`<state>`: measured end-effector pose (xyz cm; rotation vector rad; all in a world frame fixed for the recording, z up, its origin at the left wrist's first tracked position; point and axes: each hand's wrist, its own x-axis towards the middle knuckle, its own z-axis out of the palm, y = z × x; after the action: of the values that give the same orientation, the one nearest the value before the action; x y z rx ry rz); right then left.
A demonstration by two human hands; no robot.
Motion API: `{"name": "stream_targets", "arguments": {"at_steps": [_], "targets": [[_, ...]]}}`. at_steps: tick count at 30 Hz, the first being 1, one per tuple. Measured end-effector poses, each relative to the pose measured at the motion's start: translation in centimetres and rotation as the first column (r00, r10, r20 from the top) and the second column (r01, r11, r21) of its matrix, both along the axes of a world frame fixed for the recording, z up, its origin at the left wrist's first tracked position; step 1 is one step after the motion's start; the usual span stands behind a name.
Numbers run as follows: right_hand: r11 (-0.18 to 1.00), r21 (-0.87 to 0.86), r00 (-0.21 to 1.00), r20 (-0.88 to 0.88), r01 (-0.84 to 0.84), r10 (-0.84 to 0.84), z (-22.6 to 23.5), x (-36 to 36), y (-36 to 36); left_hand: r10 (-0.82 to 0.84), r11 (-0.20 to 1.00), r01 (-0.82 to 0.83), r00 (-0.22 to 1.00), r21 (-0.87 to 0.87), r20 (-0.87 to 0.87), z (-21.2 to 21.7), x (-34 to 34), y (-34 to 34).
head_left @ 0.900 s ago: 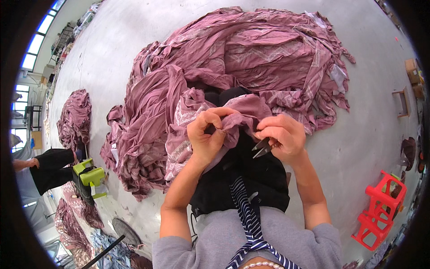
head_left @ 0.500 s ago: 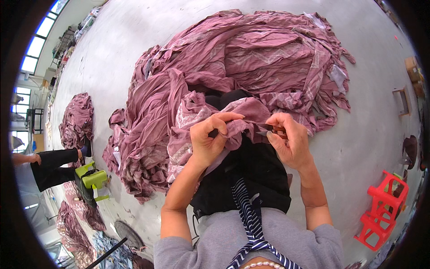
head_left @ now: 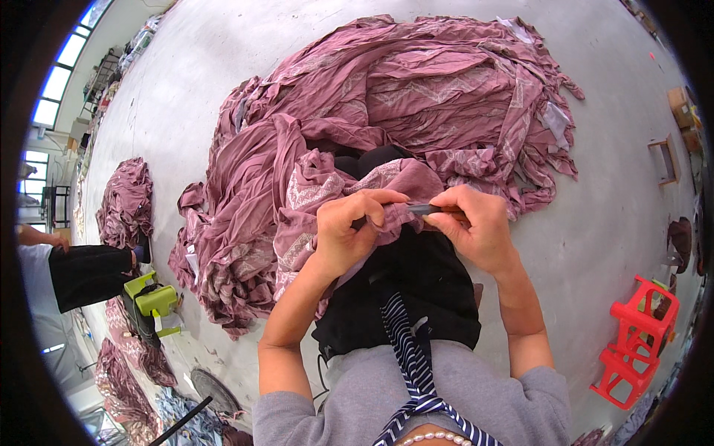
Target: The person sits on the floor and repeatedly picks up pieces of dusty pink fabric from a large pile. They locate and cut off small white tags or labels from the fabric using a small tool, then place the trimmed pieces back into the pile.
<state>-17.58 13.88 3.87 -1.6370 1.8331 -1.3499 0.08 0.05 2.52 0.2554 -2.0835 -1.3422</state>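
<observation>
My left hand (head_left: 348, 227) pinches the edge of a dusty-pink cloth (head_left: 405, 181) with white zigzag patterning, gathered over my lap. Between the thumb and fingers of my right hand (head_left: 477, 229) is a small pair of dark thread snips (head_left: 424, 209). Their grey tip points left and meets the cloth edge beside my left fingertips. Most of the handle is hidden in my right palm. The cloth runs on from my lap into a large crumpled heap (head_left: 446, 89) spread over the floor ahead.
Red plastic stools (head_left: 632, 334) lie at the right, with a wooden frame (head_left: 663, 161) and cardboard boxes (head_left: 680, 108) beyond. On the left, another person in black trousers (head_left: 89, 275) is near a green stool (head_left: 155, 299) and more pink cloth piles (head_left: 125, 201). The pale floor (head_left: 186, 89) surrounds the heap.
The snips have turned level, and their tip has moved left against the cloth edge. My right hand has come slightly closer to my left, which keeps its pinch.
</observation>
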Motion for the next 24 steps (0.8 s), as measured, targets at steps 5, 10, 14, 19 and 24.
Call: {"name": "stream_targets", "arguments": {"at_steps": [5,10,14,19,24], "targets": [[0.976,-0.059,0.896,0.412,0.21,-0.168,-0.1,-0.4,-0.2,-0.008,0.999,0.009,1.0,0.033,-0.03,-0.3,0.2,-0.2],[0.998,0.059,0.93,0.368,0.0,-0.022,0.7,-0.2,0.1,-0.007,0.998,0.009,1.0,0.067,-0.025,-0.1,0.3,-0.1],[0.982,0.175,0.929,0.369,-0.066,-0.003,0.8,0.5,-0.8,-0.023,0.997,0.021,1.0,0.081,0.019,0.4,0.1,0.4],[0.994,0.107,0.984,0.175,-0.003,-0.016,0.4,0.9,-1.3,-0.019,0.998,0.013,0.995,0.064,0.103,0.5,0.1,0.2],[0.984,0.179,0.846,0.526,-0.005,-0.091,0.7,0.1,-1.2,0.014,0.98,-0.016,1.0,0.198,0.012,-1.0,0.1,0.1]]}}
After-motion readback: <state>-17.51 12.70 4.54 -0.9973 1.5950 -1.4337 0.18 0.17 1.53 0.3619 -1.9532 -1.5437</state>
